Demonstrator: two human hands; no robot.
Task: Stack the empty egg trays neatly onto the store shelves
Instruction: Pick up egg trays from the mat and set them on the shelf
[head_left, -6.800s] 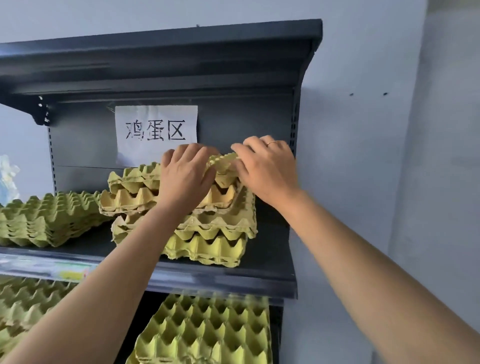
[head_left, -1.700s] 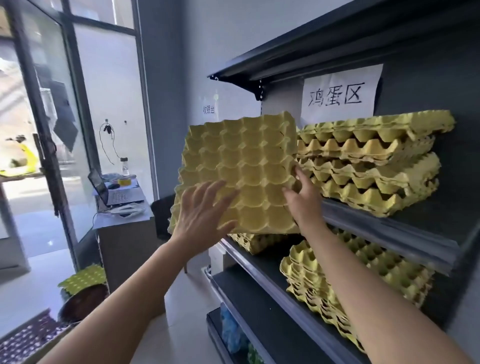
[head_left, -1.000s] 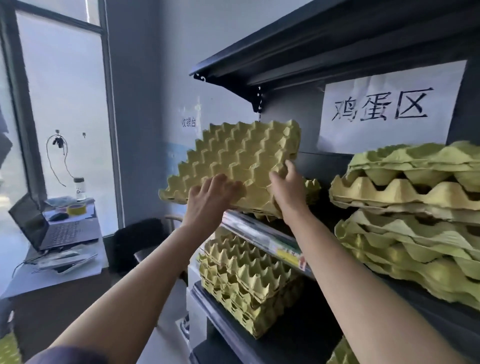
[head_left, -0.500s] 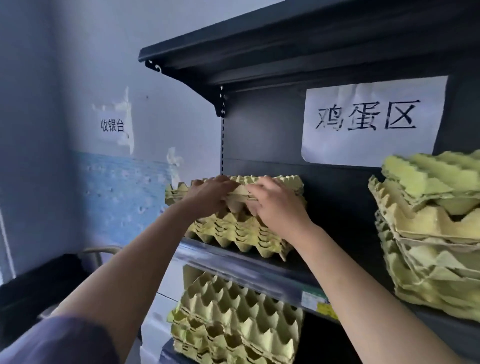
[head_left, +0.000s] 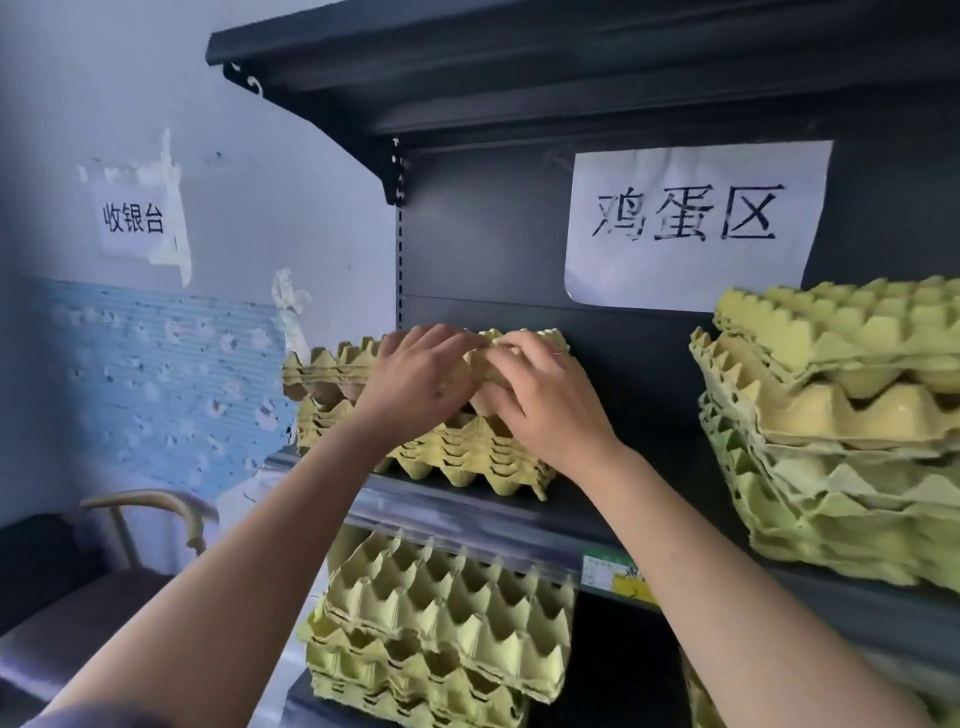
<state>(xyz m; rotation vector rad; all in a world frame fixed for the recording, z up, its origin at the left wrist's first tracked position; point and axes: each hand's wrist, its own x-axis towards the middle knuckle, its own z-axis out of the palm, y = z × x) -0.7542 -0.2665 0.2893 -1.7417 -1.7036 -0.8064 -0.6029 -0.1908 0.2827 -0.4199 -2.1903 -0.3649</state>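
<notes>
My left hand (head_left: 421, 379) and right hand (head_left: 545, 400) both grip the top tray (head_left: 332, 361), fingers bent over it and thumbs under its front edge. That tray sits on the left stack (head_left: 467, 457), which rests on the dark shelf (head_left: 467, 514). At 3 o'clock from my hands a taller, messy stack (head_left: 841, 415) sits on the same shelf. At 1 o'clock a white paper sign (head_left: 691, 223) is stuck to the back wall. At 6 o'clock, one shelf down, I see another stack (head_left: 447, 613). At 8 o'clock is a chair (head_left: 150, 506).
</notes>
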